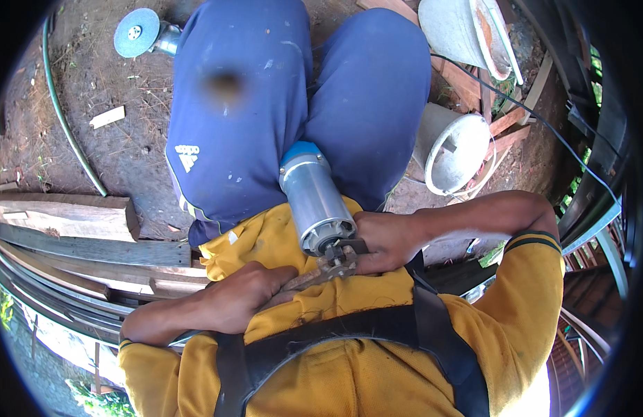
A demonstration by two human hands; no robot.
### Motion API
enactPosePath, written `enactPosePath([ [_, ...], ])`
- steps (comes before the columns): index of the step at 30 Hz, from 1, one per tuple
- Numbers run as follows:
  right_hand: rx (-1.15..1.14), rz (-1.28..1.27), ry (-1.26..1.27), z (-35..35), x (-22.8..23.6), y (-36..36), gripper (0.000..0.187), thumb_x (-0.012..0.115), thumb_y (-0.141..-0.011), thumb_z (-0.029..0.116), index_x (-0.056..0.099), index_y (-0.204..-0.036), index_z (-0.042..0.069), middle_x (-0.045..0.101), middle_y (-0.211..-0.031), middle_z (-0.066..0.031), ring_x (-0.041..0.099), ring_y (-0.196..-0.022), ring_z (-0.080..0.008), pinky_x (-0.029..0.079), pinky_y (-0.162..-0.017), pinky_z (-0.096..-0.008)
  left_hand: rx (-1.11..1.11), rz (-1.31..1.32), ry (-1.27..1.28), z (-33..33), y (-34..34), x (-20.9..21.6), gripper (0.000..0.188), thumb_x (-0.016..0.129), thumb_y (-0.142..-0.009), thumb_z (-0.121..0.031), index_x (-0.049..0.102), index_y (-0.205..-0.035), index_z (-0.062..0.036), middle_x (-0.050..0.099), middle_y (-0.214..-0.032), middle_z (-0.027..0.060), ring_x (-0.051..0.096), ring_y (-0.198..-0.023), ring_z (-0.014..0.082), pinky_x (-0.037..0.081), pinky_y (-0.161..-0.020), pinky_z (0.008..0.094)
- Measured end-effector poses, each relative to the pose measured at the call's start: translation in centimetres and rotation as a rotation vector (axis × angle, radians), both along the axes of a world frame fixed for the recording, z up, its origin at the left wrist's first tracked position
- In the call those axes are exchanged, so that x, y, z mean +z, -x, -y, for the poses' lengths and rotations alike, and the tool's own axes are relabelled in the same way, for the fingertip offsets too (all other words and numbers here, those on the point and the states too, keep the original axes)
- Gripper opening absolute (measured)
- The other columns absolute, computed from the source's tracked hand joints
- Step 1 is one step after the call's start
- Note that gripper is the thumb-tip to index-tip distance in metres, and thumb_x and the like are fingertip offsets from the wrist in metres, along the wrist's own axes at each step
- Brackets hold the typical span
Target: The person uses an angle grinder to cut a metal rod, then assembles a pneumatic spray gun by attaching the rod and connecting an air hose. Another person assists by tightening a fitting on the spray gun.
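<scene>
A trim router (317,201) with a silver cylindrical body and a blue end cap rests between my thighs, its spindle end toward my belly. My left hand (246,297) is closed round the handles of rusty pliers (321,276). The plier jaws are at the router's spindle, over my yellow shirt. My right hand (381,240) is closed beside the spindle on a dark flat metal piece (354,246); the fingers partly hide it, so its full shape does not show.
An angle grinder (136,33) with a round disc lies on the ground at far left. Two whitish buckets (460,154) lie tipped at right among wood scraps (506,121). A dark cable (544,125) crosses there. Timber (64,217) and a green hose (57,111) are at left.
</scene>
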State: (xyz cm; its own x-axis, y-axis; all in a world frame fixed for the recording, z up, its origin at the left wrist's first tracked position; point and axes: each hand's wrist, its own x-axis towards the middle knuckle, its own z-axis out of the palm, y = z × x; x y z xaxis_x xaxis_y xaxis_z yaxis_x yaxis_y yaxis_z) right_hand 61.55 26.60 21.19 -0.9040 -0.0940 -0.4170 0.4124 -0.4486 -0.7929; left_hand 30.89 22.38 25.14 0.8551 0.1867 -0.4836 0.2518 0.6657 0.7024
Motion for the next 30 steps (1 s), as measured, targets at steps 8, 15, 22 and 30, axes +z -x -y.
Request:
enactPosePath([
  [8, -0.133, -0.083, -0.054, 0.7, -0.2, 0.7, 0.044, 0.063, -0.107, 0.037, 0.066, -0.086, -0.002, 0.057, -0.061, -0.0186, 0.054, -0.053, -0.0287, 0.044, -0.055, -0.0457, 0.008, 0.005, -0.03, 0.6, 0.6, 0.1, 0.032, 0.063, -0.109, -0.03, 0.058, -0.104, 0.0005, 0.063, -0.077, 0.0257, 0.068, -0.077, 0.0466, 0.049, -0.066, 0.0503],
  [15, -0.027, 0.083, 0.049, -3.0, 2.2, 2.5, 0.047, 0.062, -0.108, 0.043, 0.065, -0.093, -0.001, 0.062, -0.066, -0.0105, 0.061, -0.059, -0.0196, 0.046, -0.057, -0.04, 0.096, -0.111, -0.218, -1.9, 0.4, 0.2, 0.026, 0.075, -0.103, -0.024, 0.06, -0.105, -0.0025, 0.064, -0.075, 0.0164, 0.068, -0.067, 0.0313, 0.048, -0.063, 0.0439],
  [22, -0.131, 0.07, 0.316, -6.3, 0.5, -0.5, 0.07, 0.07, -0.098, 0.066, 0.07, -0.107, -0.004, 0.072, -0.097, -0.0095, 0.074, -0.085, -0.019, 0.063, -0.071, -0.0322, 0.175, -0.339, -0.527, -5.4, 0.3, 2.1, 0.045, 0.08, -0.096, -0.006, 0.047, -0.126, -0.0042, 0.063, -0.091, 0.0048, 0.06, -0.078, 0.0087, 0.05, -0.069, 0.0283],
  [30, -0.483, 0.151, -0.084, -6.9, -0.6, -4.3, 0.078, 0.094, -0.082, 0.046, 0.063, -0.133, -0.004, 0.072, -0.112, -0.0133, 0.072, -0.096, -0.0189, 0.061, -0.083, -0.0329, 0.256, -0.305, -0.185, -9.8, 0.1, 2.1, 0.084, 0.074, -0.104, -0.017, 0.023, -0.17, -0.01, 0.067, -0.097, 0.0058, 0.052, -0.054, 0.0036, 0.043, -0.048, 0.0212],
])
